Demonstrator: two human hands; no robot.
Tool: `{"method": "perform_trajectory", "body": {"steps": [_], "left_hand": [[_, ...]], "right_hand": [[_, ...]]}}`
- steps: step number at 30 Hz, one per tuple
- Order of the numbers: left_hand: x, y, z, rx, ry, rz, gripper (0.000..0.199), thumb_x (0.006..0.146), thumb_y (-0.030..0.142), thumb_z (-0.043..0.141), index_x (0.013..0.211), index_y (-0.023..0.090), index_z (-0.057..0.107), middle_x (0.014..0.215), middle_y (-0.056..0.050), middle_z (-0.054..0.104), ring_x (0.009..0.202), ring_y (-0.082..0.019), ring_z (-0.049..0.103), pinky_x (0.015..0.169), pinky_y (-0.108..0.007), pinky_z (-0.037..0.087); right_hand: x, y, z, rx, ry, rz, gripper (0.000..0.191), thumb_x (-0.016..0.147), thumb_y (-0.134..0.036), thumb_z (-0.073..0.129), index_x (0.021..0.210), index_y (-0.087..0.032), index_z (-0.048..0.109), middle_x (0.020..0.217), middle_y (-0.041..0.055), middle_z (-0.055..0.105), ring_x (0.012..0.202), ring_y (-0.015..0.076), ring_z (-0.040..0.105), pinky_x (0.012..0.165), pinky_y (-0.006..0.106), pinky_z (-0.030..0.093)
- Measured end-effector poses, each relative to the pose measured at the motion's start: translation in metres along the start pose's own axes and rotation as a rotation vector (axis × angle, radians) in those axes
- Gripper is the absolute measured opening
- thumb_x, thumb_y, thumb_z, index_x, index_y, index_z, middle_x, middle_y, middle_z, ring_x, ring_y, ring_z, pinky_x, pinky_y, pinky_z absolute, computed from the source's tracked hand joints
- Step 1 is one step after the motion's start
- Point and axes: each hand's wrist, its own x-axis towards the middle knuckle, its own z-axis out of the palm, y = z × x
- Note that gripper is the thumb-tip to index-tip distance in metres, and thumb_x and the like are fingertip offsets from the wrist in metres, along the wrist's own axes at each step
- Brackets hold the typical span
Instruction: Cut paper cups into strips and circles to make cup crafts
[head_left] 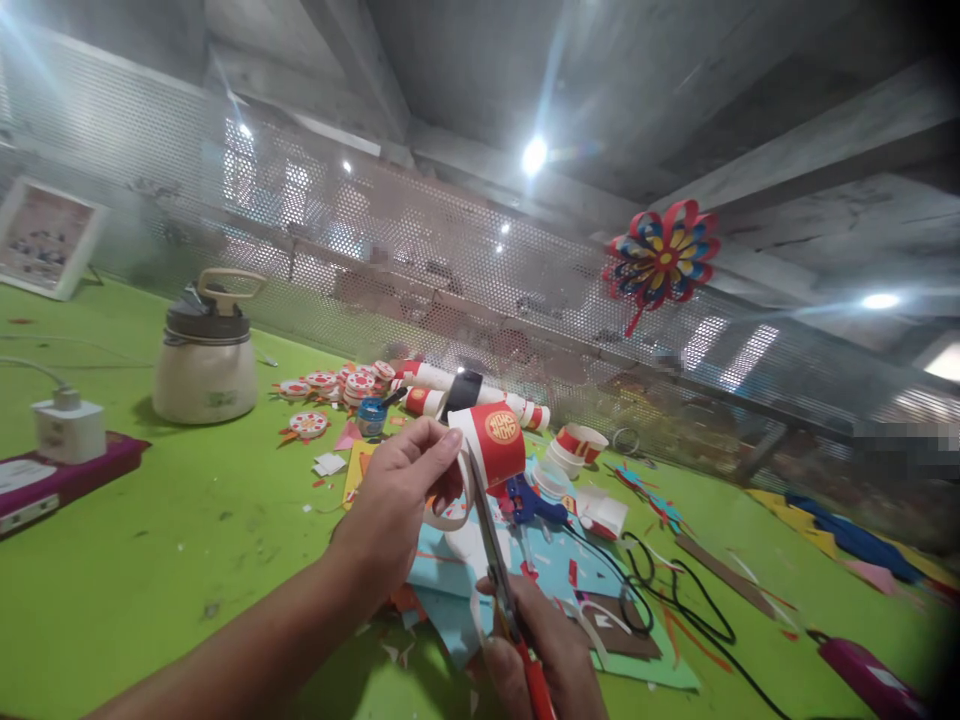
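Observation:
Between its thumb and fingers, my left hand (390,505) pinches a red paper cup (491,450) with a gold emblem. A narrow white paper strip (454,518) curls below the cup, by those fingers. My right hand (555,635) is closed around the red handles of the scissors (489,535), whose blades point up along the cup's cut edge beside my left fingertips. Another thin white strip hangs near my right thumb. Beneath both hands lie light blue paper sheets (442,570), and a blue glue gun (536,502) rests just right of the blades.
Several red-and-white round paper pieces (360,388) and a small blue jar (370,415) stand behind. Cut cups (577,445) are at the right, near a looping black cord (694,600). A spray bottle (206,365) and purple power strip (75,480) occupy the left of the green table (247,550).

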Motion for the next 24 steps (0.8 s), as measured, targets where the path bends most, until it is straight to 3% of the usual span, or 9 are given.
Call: {"method": "perform_trajectory", "body": {"steps": [7, 17, 24], "left_hand": [[-0.003, -0.003, 0.0, -0.012, 0.001, 0.036, 0.025, 0.084, 0.033, 0.061, 0.069, 0.017, 0.05, 0.059, 0.003, 0.05, 0.055, -0.008, 0.043, 0.054, -0.021, 0.034], [0.011, 0.011, -0.004, -0.155, -0.012, -0.138, 0.024, 0.081, 0.032, 0.059, 0.065, 0.014, 0.053, 0.058, 0.002, 0.05, 0.048, -0.007, 0.04, 0.042, -0.019, 0.027], [0.011, 0.013, -0.007, -0.153, -0.02, -0.144, 0.021, 0.076, 0.024, 0.067, 0.066, 0.013, 0.052, 0.058, 0.003, 0.05, 0.046, -0.005, 0.042, 0.039, -0.015, 0.026]], "right_hand": [[0.003, -0.001, 0.001, 0.039, 0.01, -0.017, 0.049, 0.094, -0.057, 0.033, 0.1, -0.019, 0.063, 0.063, 0.0002, 0.06, 0.048, 0.0132, 0.055, 0.048, 0.02, 0.044], [-0.002, 0.002, -0.003, -0.055, -0.012, 0.0, 0.047, 0.093, -0.055, 0.035, 0.092, -0.019, 0.064, 0.054, -0.0022, 0.05, 0.043, 0.0132, 0.047, 0.047, 0.023, 0.041], [-0.005, 0.001, -0.002, -0.037, -0.024, 0.027, 0.047, 0.093, -0.056, 0.034, 0.092, -0.019, 0.063, 0.055, -0.0027, 0.049, 0.043, 0.0127, 0.044, 0.048, 0.022, 0.041]]}}
